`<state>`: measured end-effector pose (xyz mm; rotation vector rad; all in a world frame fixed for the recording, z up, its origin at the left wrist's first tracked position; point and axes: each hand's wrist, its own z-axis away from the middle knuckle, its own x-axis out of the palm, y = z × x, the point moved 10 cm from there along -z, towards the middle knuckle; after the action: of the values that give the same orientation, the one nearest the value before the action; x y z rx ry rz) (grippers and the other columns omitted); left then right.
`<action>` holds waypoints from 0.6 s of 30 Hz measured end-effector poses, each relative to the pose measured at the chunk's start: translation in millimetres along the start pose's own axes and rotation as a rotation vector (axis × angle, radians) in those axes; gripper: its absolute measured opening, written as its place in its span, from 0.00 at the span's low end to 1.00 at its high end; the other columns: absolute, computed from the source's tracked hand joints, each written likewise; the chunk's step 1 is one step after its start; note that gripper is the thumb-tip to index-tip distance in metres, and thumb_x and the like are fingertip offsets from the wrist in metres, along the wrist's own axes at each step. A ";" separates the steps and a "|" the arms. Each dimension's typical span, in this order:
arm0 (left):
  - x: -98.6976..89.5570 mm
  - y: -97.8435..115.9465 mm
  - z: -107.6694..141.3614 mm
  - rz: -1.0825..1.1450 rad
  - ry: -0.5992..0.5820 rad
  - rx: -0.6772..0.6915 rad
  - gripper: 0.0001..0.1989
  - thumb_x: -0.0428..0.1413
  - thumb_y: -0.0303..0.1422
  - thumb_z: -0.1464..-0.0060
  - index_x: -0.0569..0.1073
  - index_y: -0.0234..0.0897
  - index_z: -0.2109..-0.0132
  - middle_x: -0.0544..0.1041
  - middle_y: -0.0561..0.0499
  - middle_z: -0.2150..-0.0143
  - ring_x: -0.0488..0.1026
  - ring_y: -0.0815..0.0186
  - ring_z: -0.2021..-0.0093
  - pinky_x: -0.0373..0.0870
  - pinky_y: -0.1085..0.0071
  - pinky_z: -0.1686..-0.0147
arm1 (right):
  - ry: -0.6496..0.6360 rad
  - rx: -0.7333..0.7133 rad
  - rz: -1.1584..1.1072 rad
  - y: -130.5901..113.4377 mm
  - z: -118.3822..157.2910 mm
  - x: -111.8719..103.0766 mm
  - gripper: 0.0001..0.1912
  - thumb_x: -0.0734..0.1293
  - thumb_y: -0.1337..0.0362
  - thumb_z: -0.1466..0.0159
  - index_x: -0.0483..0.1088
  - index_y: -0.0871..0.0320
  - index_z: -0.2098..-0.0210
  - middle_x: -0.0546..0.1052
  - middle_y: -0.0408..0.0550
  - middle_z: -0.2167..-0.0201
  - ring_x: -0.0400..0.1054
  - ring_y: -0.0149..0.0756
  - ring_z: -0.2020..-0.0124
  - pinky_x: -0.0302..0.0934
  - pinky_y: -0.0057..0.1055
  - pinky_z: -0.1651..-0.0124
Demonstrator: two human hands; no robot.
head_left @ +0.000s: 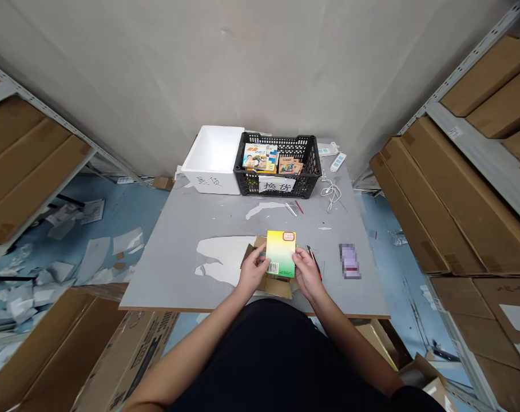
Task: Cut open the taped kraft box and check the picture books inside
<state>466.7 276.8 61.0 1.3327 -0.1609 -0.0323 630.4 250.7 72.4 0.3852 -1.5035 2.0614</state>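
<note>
My left hand (254, 269) and my right hand (306, 273) both grip the side edges of a yellow-green paperback book (281, 252), holding it upright with its barcode low at the left. A flattened piece of brown cardboard (277, 287) lies under the book and my hands, partly hidden by them. Just beside my right hand lie a few pens or thin tools with a red one among them (313, 262). The grey board table (165, 274) bears all of this.
A black plastic crate (277, 183) holds several books, beside a white foam box (212, 160). A white power strip (337, 162), a white cable (332, 191) and a blurred purple packet (349, 261) lie on the table. Shelves with cardboard boxes (457, 194) flank it; papers litter the floor.
</note>
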 end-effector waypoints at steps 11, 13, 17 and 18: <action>31.6 -12.1 12.9 -0.081 -0.160 -0.046 0.28 0.57 0.50 0.48 0.73 0.41 0.44 0.71 0.45 0.40 0.61 0.55 0.35 0.58 0.58 0.38 | -0.093 0.127 0.013 48.9 -0.4 14.7 0.15 0.73 0.54 0.45 0.71 0.50 0.60 0.76 0.42 0.60 0.70 0.34 0.60 0.63 0.28 0.60; 31.1 -12.3 14.5 -0.064 -0.177 -0.059 0.25 0.55 0.52 0.46 0.76 0.41 0.49 0.75 0.45 0.46 0.64 0.55 0.38 0.59 0.58 0.39 | -0.068 0.102 0.083 52.0 -5.5 7.8 0.16 0.75 0.57 0.48 0.70 0.51 0.63 0.76 0.41 0.62 0.69 0.33 0.62 0.62 0.27 0.62; 21.5 -12.6 11.8 -0.025 -0.163 -0.123 0.24 0.54 0.52 0.45 0.78 0.38 0.54 0.79 0.46 0.57 0.74 0.57 0.53 0.68 0.60 0.49 | 0.030 0.003 0.183 44.9 -13.5 -9.5 0.18 0.77 0.61 0.52 0.69 0.52 0.64 0.75 0.41 0.64 0.69 0.33 0.65 0.62 0.28 0.62; 17.8 -12.0 10.1 -0.006 -0.149 -0.132 0.23 0.55 0.51 0.45 0.77 0.37 0.54 0.79 0.46 0.58 0.75 0.58 0.56 0.69 0.61 0.52 | 0.055 -0.019 0.191 41.0 -14.0 -13.0 0.18 0.76 0.61 0.51 0.69 0.52 0.64 0.75 0.41 0.65 0.69 0.33 0.65 0.62 0.28 0.63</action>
<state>483.8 262.2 53.4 1.1992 -0.2770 -0.1452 618.0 251.4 28.9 0.1813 -1.5778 2.1828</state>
